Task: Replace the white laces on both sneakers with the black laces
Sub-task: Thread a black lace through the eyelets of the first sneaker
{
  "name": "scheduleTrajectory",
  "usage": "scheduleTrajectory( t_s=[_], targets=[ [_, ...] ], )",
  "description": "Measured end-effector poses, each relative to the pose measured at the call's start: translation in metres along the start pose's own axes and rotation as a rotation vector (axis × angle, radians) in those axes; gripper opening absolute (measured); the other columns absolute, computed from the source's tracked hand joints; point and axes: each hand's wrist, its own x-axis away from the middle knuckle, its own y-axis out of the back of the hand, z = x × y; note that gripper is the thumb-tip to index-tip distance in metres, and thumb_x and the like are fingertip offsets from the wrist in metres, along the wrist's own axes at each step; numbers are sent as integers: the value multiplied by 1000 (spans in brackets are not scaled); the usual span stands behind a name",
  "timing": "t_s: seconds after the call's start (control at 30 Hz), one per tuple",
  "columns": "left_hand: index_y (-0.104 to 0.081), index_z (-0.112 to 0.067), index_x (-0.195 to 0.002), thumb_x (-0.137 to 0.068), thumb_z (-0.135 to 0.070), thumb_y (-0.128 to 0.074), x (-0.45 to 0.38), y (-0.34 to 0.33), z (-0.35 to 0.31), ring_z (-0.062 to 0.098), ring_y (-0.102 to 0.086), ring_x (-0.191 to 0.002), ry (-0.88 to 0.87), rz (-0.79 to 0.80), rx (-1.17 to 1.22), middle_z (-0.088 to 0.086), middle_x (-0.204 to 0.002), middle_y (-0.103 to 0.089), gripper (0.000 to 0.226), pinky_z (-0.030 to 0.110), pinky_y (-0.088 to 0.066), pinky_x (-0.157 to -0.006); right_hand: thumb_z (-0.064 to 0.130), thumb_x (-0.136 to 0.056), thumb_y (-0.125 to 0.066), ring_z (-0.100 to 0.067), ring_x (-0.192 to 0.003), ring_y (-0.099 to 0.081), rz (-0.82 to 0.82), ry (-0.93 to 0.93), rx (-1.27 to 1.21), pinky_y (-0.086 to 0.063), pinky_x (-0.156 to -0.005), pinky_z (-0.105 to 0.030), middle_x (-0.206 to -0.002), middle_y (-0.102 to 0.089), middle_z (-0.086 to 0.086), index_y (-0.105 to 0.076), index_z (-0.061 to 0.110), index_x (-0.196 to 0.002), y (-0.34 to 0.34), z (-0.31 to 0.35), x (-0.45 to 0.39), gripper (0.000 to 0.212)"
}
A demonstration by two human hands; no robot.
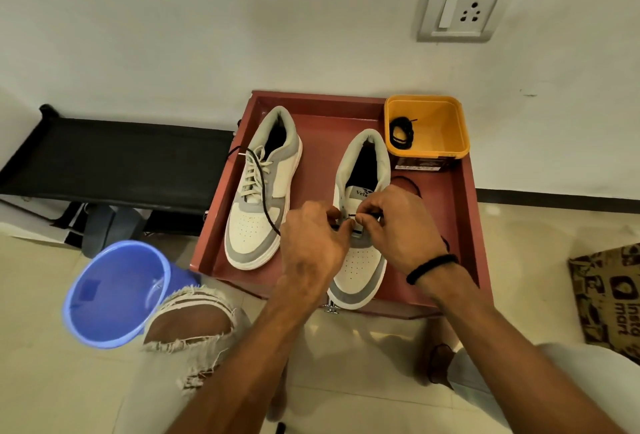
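Pale floor tiles run to a white wall, and on them sits a red tray (464,191) holding both sneakers. Your left sneaker (262,187) still carries its cream-white laces (254,173), with a black lace (265,191) draped slackly across them from far left to near right. Your right sneaker (360,225), grey and white like its mate, shows bare eyelets and a short black run low on the tongue. Your left hand (311,243) and right hand (398,225) both pinch that black lace over the eyelets; your fingers hide exactly where it threads. A yellow tub (446,128) in the tray's far right corner holds a coiled black lace (401,132). A blue bucket (114,291) stands left, by your torn-jeans knee
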Motion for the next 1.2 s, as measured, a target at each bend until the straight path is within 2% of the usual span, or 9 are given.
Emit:
scheduleTrajectory(
  t_s=[0.17,0.37,0.57,0.7,0.8,0.87,0.97,1.07,1.2],
  targets=[
    [-83,-23,-97,-92,-27,-75,1,-3,10,9,-73,-73,56,22,115,-8,-82,-78,10,32,-62,-73,15,-93,-69,-15,-82,-60,-18,-19,36,-53,-71,-31,-92,-62,-1,-77,17,-86,-9,3,0,11],
    [-82,-18,-103,-90,-28,-80,-2,-9,21,7,-75,-74,191,47,360,-5,-84,-80,17,33,-64,-77,15,-92,-71,-6,-81,-59,25,-4,-50,-40,-66,-6,-87,-64,4,-79,17,-86,-10,4,-4,10],
    [-81,-16,-107,-88,-26,-82,-2,-14,14,13,-76,-81,194,13,409,0,-92,-80,22,36,-64,-80,8,-91,-70,10,-77,-58,25,-35,-137,-43,-68,-4,-72,-58,13,-77,10,-80,-3,5,-1,14],
    [-81,-15,-109,-91,-26,-79,-5,-12,5,9,-75,-85,70,-2,294,0,-98,-80,21,27,-61,-82,14,-95,-68,2,-79,-59,-26,-113,-211,-43,-68,-4,-85,-59,5,-73,9,-83,-8,-2,0,14],
    [-81,-14,-108,-93,-26,-76,-5,-9,6,3,-73,-78,-42,5,252,-2,-93,-80,20,11,-55,-69,16,-96,-67,1,-76,-58,-42,-163,-278,-44,-67,-4,-87,-59,6,-72,10,-83,-15,-5,-2,15],
    [-82,-14,-106,-94,-26,-75,-8,-4,7,-1,-72,-74,-101,49,226,-4,-89,-80,18,8,-53,-65,15,-96,-67,1,-71,-60,-47,-156,-273,-45,-63,-7,-78,-60,10,-73,7,-81,-15,-3,-3,19],
    [-83,-17,-104,-94,-26,-76,-35,6,12,3,-74,-76,-121,223,176,-4,-88,-80,15,25,-62,-75,16,-93,-69,-7,-73,-65,-9,-154,-233,-49,-64,-20,-75,-70,2,-75,8,-75,-12,-7,-17,21],
    [-83,-21,-99,-93,-21,-77,-72,20,12,14,-77,-83,-67,438,183,-2,-87,-80,9,37,-64,-81,17,-91,-70,-3,-74,-66,71,-153,-189,-50,-67,-20,-75,-73,8,-78,15,-73,-3,-13,-36,19],
    [-80,-11,-95,-90,-16,-79,-97,20,14,14,-77,-74,-87,495,193,3,-81,-79,7,26,-62,-72,17,-91,-72,-1,-72,-68,110,-165,-290,-54,-70,-22,-72,-73,10,-79,18,-75,-3,-19,-50,17]
  ],
)
